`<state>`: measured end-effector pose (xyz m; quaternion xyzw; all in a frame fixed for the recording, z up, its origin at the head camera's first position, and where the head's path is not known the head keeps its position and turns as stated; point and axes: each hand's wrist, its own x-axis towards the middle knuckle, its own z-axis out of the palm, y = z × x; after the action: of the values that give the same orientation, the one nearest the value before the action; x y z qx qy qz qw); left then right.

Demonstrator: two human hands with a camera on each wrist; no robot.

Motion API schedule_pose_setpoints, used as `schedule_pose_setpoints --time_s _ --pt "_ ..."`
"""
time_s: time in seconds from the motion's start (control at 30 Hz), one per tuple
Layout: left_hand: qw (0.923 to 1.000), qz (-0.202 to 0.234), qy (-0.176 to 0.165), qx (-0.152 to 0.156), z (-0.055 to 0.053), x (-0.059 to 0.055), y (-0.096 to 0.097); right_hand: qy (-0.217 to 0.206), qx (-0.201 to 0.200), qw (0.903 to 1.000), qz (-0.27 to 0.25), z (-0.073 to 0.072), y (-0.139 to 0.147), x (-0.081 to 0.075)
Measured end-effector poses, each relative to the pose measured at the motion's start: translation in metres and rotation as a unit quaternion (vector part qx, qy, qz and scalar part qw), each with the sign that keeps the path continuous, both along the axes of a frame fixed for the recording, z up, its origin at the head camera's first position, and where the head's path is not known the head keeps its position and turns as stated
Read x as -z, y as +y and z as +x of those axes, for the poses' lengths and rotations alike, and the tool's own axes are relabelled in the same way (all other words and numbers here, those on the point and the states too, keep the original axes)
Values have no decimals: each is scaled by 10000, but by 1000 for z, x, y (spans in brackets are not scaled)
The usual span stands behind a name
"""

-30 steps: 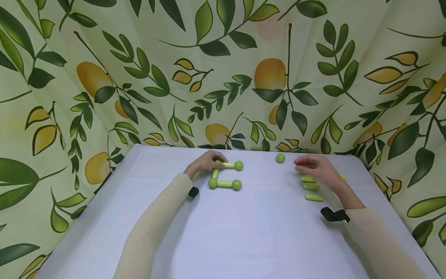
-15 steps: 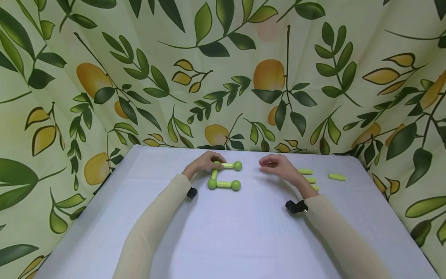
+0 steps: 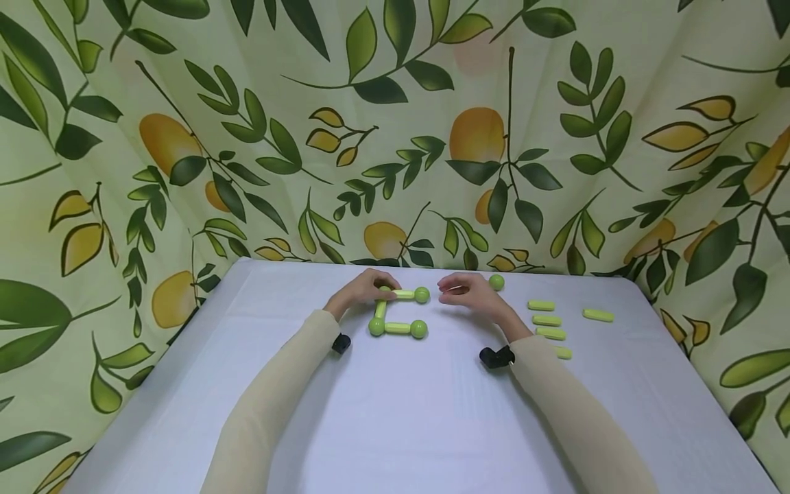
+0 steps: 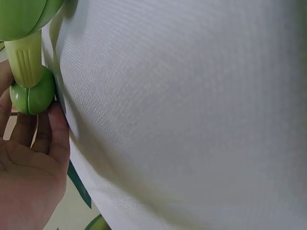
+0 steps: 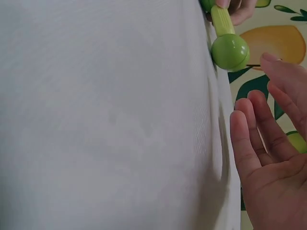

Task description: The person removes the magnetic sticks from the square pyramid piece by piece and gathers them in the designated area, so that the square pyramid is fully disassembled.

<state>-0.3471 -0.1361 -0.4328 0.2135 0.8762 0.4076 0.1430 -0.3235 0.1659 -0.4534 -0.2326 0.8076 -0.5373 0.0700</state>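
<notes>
On the table, green balls and pale green rods form a three-sided frame [image 3: 398, 328] whose gap faces right. My left hand [image 3: 363, 289] grips the ball at its back left corner [image 4: 32, 98]; in the left wrist view the fingers wrap that ball, and a ribbed rod [image 4: 26, 60] runs from it to a nearer ball [image 4: 21, 19]. My right hand [image 3: 472, 295] hovers just right of the back right ball [image 3: 422, 295]. Its fingers are loosely bent with nothing between them, the fingertips apart from that ball [image 5: 230, 51] in the right wrist view.
A loose green ball [image 3: 496, 282] lies behind the right hand. Several loose rods [image 3: 546, 320] lie in a column at the right, one partly hidden by the sleeve, and a single rod [image 3: 598, 315] farther right. A leaf-patterned curtain [image 3: 395, 137] hangs behind the white-covered table [image 3: 407, 425].
My right hand has moved left from over the loose rods, past the loose ball, to beside the frame's back right ball. My left hand has kept its grip in place.
</notes>
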Motion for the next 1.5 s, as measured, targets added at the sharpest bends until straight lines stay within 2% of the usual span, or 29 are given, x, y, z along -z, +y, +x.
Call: schedule_pose_setpoints --time_s 0.17,0.47,0.8,1.0,1.23,1.5 --pt "10000 -27 66 8 0 -1 0 -110 -60 9999 36 -5 -10 2" --pt "9999 -27 80 -55 0 -1 0 -64 -349 9993 -133 -13 -30 5" --pt "9999 -2 112 -94 1 -1 1 265 -437 9984 253 -15 -50 -1" --pt "9999 48 93 -49 2 -2 0 253 -437 9980 393 -17 -53 1" --pt "9999 142 19 -33 2 -2 -1 406 -646 9967 264 -16 -51 2" --pt "9999 135 -9 -11 1 -2 -1 103 -651 9961 588 -13 -52 -4"
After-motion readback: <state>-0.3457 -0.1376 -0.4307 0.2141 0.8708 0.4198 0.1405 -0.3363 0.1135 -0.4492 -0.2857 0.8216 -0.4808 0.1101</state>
